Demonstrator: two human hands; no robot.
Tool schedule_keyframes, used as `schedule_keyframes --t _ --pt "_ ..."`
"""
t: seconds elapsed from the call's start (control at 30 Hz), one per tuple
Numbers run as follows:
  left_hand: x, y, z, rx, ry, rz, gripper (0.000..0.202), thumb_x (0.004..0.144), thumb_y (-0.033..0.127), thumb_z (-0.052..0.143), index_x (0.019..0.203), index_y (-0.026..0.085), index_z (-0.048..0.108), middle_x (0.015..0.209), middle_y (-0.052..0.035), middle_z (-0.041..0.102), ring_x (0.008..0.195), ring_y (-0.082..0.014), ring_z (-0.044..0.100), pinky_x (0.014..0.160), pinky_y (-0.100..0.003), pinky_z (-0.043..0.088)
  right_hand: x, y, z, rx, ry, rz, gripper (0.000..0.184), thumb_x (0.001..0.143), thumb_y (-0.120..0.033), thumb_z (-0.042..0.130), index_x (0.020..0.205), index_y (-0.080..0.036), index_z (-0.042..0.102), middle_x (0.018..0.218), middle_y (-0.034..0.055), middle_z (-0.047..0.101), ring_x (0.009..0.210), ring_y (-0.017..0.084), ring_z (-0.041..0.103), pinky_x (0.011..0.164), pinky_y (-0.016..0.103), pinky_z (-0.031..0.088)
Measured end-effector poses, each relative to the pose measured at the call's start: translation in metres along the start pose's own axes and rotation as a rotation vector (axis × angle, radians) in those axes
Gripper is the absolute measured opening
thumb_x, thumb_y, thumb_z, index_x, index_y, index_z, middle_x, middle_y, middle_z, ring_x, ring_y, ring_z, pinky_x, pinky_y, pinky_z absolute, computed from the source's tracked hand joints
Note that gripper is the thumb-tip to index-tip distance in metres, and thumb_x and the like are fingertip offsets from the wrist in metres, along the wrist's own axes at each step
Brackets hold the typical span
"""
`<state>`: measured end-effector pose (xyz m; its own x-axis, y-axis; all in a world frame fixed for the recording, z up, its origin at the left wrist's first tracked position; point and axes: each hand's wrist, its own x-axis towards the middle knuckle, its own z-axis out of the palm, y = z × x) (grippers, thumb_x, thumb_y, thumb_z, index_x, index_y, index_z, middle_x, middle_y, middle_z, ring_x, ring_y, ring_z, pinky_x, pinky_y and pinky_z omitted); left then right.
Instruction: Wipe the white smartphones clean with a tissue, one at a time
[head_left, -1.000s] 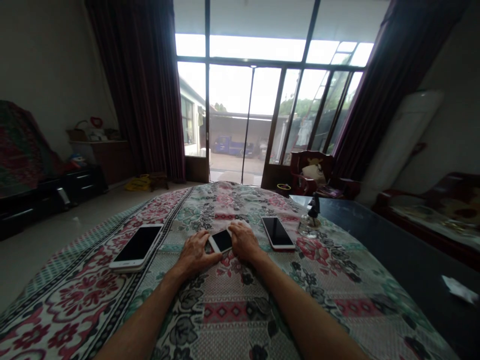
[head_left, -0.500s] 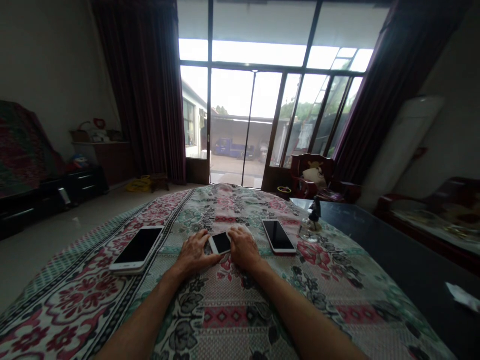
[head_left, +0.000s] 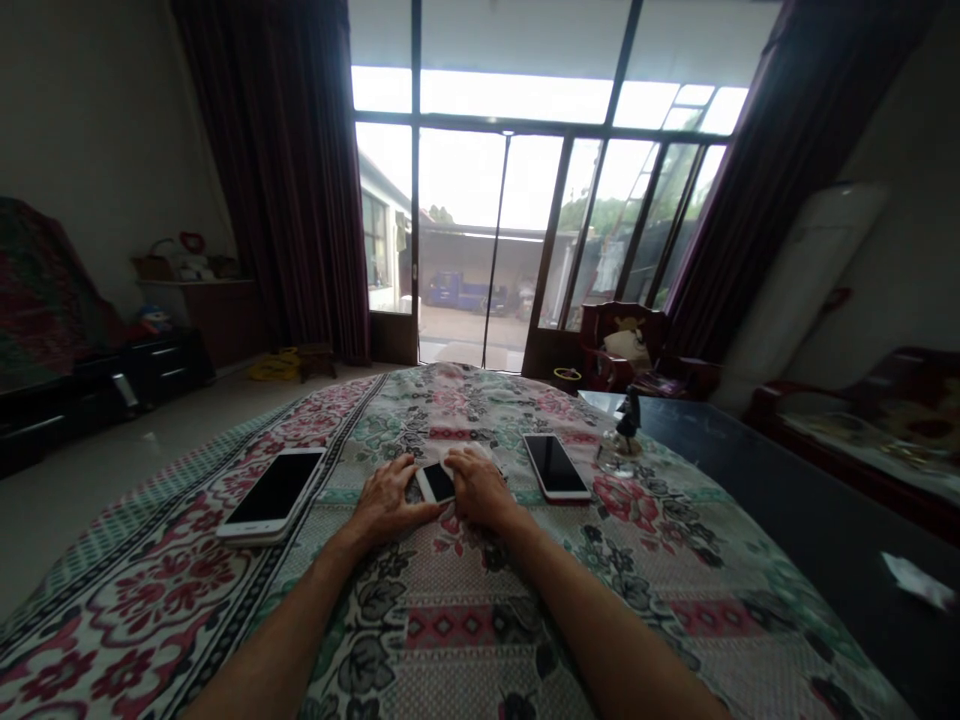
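Between my hands a small white smartphone with a dark screen lies on the flowered tablecloth. My left hand grips its left end, the thumb stretched along the near edge. Over its right end curls my right hand, hiding that part of the phone; something pale shows just behind these fingers, too covered to make out. To the left lies a larger white smartphone, which seems stacked on another flat white piece. A third smartphone, white-framed with a reddish side, lies right of my right hand.
A clear glass-like ornament with a dark figurine stands at the table's right side. Beyond it is a dark tabletop bearing a crumpled white paper. A wooden chair and glass doors are ahead.
My right hand has slid slightly left over the small smartphone, covering more of its screen. The left hand keeps its hold. The whole view has shifted a little.
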<state>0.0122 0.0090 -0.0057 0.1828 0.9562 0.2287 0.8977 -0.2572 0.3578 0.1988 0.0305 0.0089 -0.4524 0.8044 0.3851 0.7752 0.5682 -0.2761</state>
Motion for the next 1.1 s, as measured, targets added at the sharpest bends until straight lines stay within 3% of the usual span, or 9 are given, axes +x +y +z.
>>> schedule_keyframes --t 0.13,0.27,0.6,0.77,0.9,1.1 --pt "0.0 -0.001 0.0 0.001 -0.002 0.0 0.066 0.07 0.054 0.066 0.125 0.019 0.059 0.146 -0.0129 0.045 0.133 -0.0319 0.043 0.109 -0.041 0.033 0.0 0.02 -0.007 -0.061 0.043 0.172 0.034 0.09 -0.01 0.039 0.109 -0.02 0.065 0.124 0.0061 0.062 0.117 0.018 0.05 0.101 0.027 0.034" --pt "0.001 -0.002 -0.001 -0.014 -0.003 0.026 0.067 0.071 0.055 0.065 0.125 0.017 0.058 0.146 -0.0145 0.045 0.132 -0.0323 0.043 0.108 -0.042 0.034 -0.005 0.022 -0.008 -0.091 0.06 0.266 0.034 0.09 -0.012 0.041 0.114 -0.018 0.064 0.132 0.0081 0.058 0.123 0.02 0.047 0.105 0.03 0.031" --pt "0.001 -0.004 0.002 -0.007 -0.001 0.008 0.065 0.072 0.054 0.063 0.126 0.018 0.058 0.146 -0.0133 0.045 0.134 -0.0314 0.041 0.11 -0.041 0.032 -0.011 -0.028 0.004 0.043 -0.028 -0.145 0.029 0.09 -0.012 0.041 0.106 -0.02 0.064 0.116 0.0059 0.064 0.111 0.019 0.051 0.102 0.033 0.034" --pt "0.001 -0.005 0.003 -0.019 0.009 0.008 0.062 0.071 0.053 0.065 0.123 0.019 0.06 0.145 -0.012 0.047 0.134 -0.0304 0.042 0.11 -0.04 0.033 -0.006 -0.022 0.007 0.146 -0.035 -0.271 0.029 0.091 -0.01 0.04 0.104 -0.02 0.065 0.112 0.0043 0.065 0.108 0.017 0.052 0.1 0.03 0.036" --pt "0.001 -0.003 0.001 -0.016 0.008 0.01 0.069 0.069 0.057 0.066 0.125 0.018 0.058 0.145 -0.0134 0.046 0.133 -0.0323 0.042 0.109 -0.041 0.034 -0.001 -0.002 0.006 0.132 -0.007 -0.178 0.031 0.091 -0.009 0.041 0.107 -0.019 0.065 0.115 0.0052 0.065 0.11 0.017 0.053 0.101 0.03 0.036" --pt "0.001 0.0 -0.001 -0.014 -0.009 -0.001 0.065 0.069 0.054 0.066 0.122 0.018 0.06 0.146 -0.0127 0.045 0.131 -0.0319 0.044 0.109 -0.04 0.033 0.0 0.018 -0.005 -0.001 0.065 0.076 0.033 0.09 -0.008 0.039 0.106 -0.018 0.066 0.12 0.0069 0.064 0.114 0.017 0.051 0.102 0.028 0.034"
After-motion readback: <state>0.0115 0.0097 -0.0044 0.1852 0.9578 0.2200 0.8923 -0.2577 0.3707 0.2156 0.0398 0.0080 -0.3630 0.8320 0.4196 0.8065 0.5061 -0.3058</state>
